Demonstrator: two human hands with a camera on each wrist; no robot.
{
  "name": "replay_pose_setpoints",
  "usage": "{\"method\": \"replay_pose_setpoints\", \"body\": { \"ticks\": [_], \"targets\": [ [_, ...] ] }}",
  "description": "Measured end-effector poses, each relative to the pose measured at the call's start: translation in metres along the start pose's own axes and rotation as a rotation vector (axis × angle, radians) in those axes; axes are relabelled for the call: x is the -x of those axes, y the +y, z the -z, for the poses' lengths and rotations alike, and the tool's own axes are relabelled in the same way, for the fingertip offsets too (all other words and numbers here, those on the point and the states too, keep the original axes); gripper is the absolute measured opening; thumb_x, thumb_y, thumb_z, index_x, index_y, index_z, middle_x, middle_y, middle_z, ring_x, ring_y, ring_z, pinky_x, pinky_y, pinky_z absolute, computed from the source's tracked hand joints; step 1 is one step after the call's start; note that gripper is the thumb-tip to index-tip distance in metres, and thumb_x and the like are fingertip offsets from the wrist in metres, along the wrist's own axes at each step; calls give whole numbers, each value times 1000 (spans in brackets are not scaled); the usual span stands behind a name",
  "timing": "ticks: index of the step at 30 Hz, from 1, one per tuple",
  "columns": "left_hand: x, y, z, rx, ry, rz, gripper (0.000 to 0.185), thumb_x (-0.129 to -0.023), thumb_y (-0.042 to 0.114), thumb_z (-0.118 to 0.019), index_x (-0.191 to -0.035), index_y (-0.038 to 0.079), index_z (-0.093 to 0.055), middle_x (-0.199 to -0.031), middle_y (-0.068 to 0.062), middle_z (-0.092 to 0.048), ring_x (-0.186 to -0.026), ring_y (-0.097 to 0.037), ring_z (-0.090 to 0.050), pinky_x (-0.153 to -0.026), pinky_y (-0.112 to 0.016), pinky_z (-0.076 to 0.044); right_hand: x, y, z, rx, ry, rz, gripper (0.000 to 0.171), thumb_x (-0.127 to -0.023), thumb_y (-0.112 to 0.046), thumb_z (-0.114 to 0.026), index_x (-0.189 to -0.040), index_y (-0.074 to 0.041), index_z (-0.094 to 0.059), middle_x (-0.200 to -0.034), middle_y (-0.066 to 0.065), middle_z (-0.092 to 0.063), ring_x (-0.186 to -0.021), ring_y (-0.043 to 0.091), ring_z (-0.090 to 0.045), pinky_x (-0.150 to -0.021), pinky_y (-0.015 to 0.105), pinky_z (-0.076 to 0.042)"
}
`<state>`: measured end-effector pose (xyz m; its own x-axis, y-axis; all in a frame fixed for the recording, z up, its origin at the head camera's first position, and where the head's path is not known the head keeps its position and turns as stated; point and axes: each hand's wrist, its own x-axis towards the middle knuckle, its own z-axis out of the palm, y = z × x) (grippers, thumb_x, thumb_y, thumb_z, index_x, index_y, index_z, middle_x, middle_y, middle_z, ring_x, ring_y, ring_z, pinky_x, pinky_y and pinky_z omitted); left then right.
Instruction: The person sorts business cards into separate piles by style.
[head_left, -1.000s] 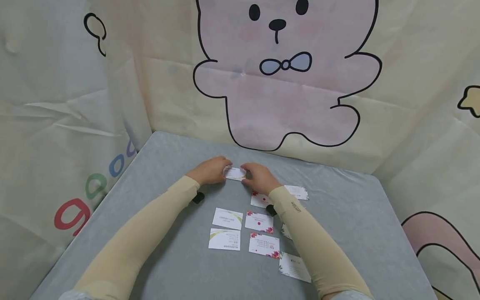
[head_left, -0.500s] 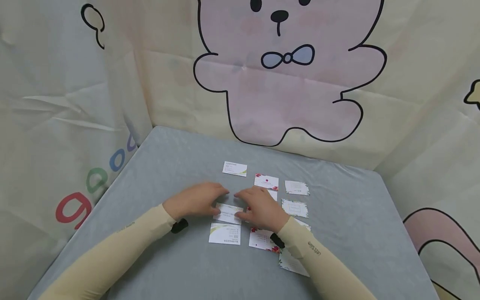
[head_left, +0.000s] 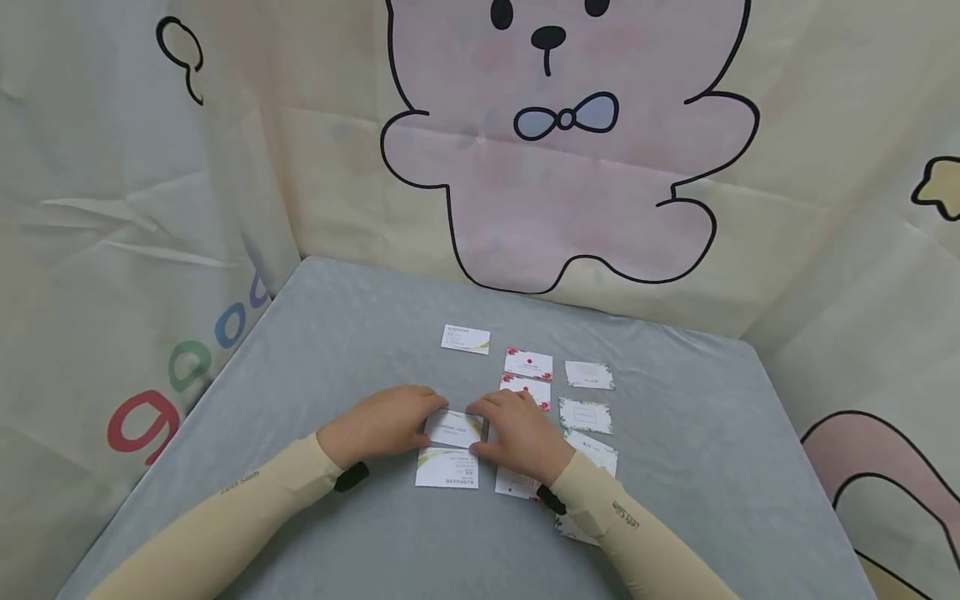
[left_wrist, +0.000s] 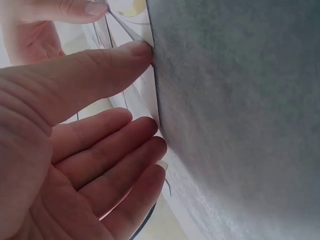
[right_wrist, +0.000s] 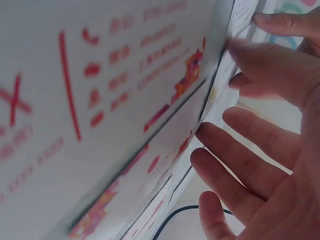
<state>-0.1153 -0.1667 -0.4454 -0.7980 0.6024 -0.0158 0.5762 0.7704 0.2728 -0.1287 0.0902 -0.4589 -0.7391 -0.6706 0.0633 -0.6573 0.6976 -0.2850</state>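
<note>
In the head view, a white business card (head_left: 453, 428) with a yellow-green curve lies between my two hands, its near edge appearing slightly raised. My left hand (head_left: 381, 427) holds its left side, thumb at the near corner and fingers at the far one. My right hand (head_left: 519, 435) grips the right side the same way. The left wrist view shows the left thumb (left_wrist: 127, 57) against the card's edge. Just nearer the person lies a matching card (head_left: 447, 468). Another of this design (head_left: 465, 339) lies alone farther back.
Red-flowered cards (head_left: 528, 364) form a column to the right, partly under my right hand. Beyond them runs a column of green-leaf cards (head_left: 586, 415), partly covered by the right forearm. Grey cloth (head_left: 337, 333) covers the table, with a printed curtain (head_left: 600, 183) behind it.
Both hands have let go of the far card, which stays at the back of the table. They came toward the person and closed in on the sides of the middle card.
</note>
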Motion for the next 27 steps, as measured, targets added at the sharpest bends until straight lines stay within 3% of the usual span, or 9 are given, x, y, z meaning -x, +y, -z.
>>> {"method": "replay_pose_setpoints", "body": {
  "ticks": [7, 22, 27],
  "targets": [
    [-2, 3, 0, -8, -15, 15, 51, -87, 15, -91, -133, 5, -72, -120, -6, -77, -105, -21, -73, -94, -41, -61, 2, -1, -3, 7, 17, 7, 46, -91, -32, -88, -132, -16, -75, -128, 1, -75, -124, 23, -68, -110, 51, -51],
    [0, 1, -5, 15, 26, 30, 50, -87, 16, -91, -132, 4, -73, -119, -7, -77, -103, -20, -73, -91, -40, -62, 7, -4, -4, 2, 48, -14, 45, -90, -27, -89, -130, -14, -75, -126, 0, -77, -121, 22, -69, -105, 50, -54],
    [0, -2, -4, 47, 25, 30, 51, -86, 15, -92, -133, 3, -72, -115, -6, -75, -95, -16, -68, -86, -38, -61, 7, -3, -6, -10, 48, -19, 45, -90, -27, -89, -130, -15, -75, -126, 0, -77, -120, 21, -69, -106, 49, -54]
  ]
}}
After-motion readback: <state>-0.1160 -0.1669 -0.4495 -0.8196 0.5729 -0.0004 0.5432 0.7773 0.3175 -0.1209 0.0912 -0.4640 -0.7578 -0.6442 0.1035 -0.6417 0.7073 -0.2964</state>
